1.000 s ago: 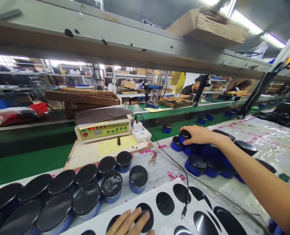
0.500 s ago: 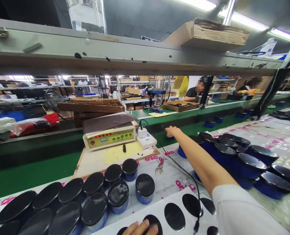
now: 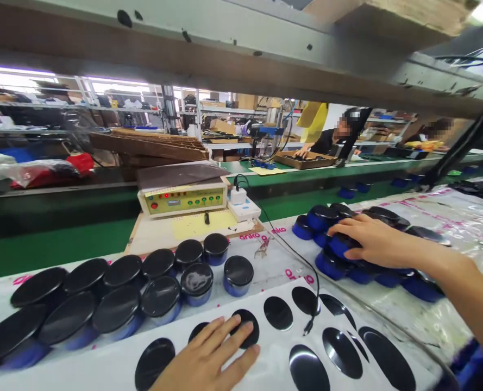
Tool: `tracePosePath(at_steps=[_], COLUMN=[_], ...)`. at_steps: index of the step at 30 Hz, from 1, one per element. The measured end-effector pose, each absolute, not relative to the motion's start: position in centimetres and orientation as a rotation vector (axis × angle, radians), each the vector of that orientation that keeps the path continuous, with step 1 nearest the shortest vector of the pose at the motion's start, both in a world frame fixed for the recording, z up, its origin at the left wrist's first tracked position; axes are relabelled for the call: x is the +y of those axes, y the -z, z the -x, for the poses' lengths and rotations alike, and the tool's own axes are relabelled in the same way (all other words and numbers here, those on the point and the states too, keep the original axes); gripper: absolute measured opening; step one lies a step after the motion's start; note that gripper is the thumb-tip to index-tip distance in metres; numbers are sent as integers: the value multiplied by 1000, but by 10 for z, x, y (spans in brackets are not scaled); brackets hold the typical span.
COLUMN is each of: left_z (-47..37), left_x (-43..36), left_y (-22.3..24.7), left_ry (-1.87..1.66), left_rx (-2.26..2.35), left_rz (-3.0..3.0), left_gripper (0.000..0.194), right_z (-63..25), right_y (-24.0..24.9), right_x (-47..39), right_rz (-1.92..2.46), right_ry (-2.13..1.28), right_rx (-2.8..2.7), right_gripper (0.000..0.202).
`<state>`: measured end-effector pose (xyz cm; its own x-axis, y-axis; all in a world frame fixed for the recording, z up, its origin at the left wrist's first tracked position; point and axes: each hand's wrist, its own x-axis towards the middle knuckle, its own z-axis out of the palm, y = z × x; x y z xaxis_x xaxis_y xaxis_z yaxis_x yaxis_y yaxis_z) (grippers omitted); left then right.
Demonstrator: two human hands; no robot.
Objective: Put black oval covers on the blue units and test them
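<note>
My left hand point(image 3: 214, 353) lies with fingers spread on a white sheet point(image 3: 274, 293) that bears several round black stickers point(image 3: 278, 313). Its fingertips cover part of one sticker. At the right, my right hand point(image 3: 367, 239) has its thumb and fingers around a blue round case point(image 3: 341, 245) with a black top, among a stacked group of the same cases. Part of that case is hidden by the hand. To the left of the sheet, several more blue cases with glossy black tops point(image 3: 238, 271) stand in two rows. A black cable point(image 3: 294, 252) runs across the sheet, its plug end point(image 3: 307, 327) resting there.
Behind the rows sits a tester box point(image 3: 184, 202) with lit buttons, beside a white power socket point(image 3: 243, 210). A green conveyor point(image 3: 388, 190) passes behind the bench. Overhead is a shelf beam point(image 3: 208, 60). A co-worker point(image 3: 326, 141) reaches into a cardboard tray point(image 3: 306, 160).
My right hand has drawn back from over the conveyor to the stacked cases on the right and closed around one. My left hand reaches farther into view on the sheet. The view has tilted down.
</note>
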<state>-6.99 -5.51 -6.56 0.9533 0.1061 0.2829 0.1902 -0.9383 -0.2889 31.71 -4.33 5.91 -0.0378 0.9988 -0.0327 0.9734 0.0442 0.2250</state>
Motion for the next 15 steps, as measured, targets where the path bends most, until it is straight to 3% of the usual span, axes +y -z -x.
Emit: tracePosePath(at_steps=[4,5,7,10,15], left_z=[69,68,65,67,91], left_x=[-69,-72,-78,-85,-92], left_y=[54,52,48,45,55], left_ry=[258,251,272,380,528], left_rx=[-588,-736,-993,-1117,-1055], left_rz=[3031,3076,3120,3072,2959], left_gripper=[74,84,102,113,122], right_z=[-285,-267,-228,-177,-139], right_y=[-42,-40,-38,-28,0], right_x=[-54,-61,-78,-92,-62], right_rz=[-2119,-2088,-1891,-1494,-1066], right_ry=[-312,-224,277,854,1007], right_rx=[2244,2371,2644,2705,2827], right_gripper=[39,36,29,24,29])
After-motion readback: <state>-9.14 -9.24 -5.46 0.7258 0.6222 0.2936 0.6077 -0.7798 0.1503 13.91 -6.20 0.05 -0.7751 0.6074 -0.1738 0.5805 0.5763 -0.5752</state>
